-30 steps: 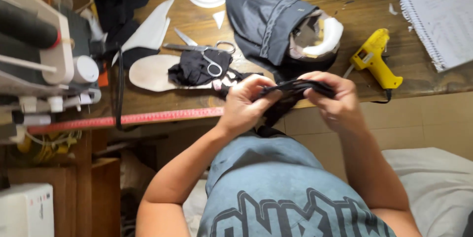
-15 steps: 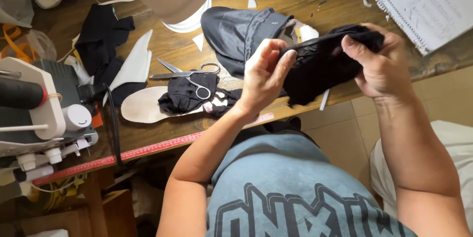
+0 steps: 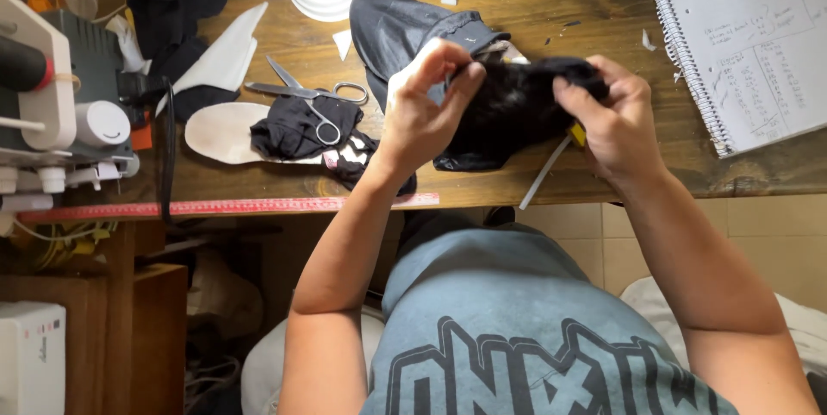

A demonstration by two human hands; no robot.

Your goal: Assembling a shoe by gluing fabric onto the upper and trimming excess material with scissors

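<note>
Left hand and right hand both pinch the soft black fabric piece held between them above the desk edge; uneven pulling could likely slip it from the fingertips.

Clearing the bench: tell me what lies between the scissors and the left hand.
In the head view, crumpled black fabric scraps on a pale insole fill the stretch from the scissors to the left hand; bare wooden table elsewhere.
</note>
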